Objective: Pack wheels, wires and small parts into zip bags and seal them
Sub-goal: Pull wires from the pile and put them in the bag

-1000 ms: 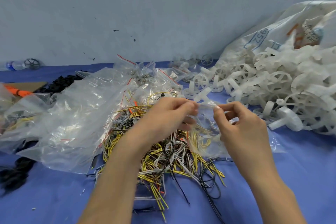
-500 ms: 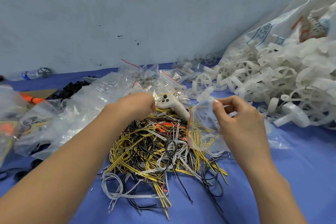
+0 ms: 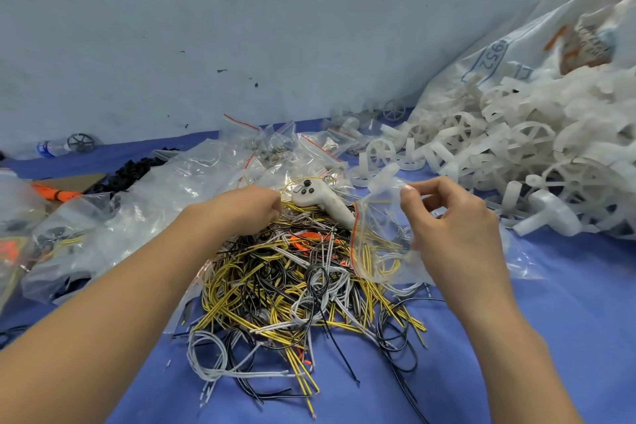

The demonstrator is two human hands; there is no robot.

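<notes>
A heap of yellow, black and white wires (image 3: 292, 286) lies on the blue cloth (image 3: 568, 320) in front of me. My right hand (image 3: 451, 227) pinches the top edge of a small clear zip bag (image 3: 378, 241) with a red strip, held up over the right side of the heap. My left hand (image 3: 247, 210) reaches into the far side of the heap with curled fingers; whether it holds a wire is hidden. A white controller (image 3: 323, 200) lies on the wires between my hands.
A large pile of white plastic wheels (image 3: 509, 155) spills from a white sack (image 3: 550, 45) at the right. Clear bags (image 3: 137, 210), some filled, cover the left. Small black parts (image 3: 134, 170) and a water bottle (image 3: 51, 147) lie far left by the wall.
My left hand let go of the zip bag and moved left into the wire heap. The right hand keeps holding the bag. The controller came into sight.
</notes>
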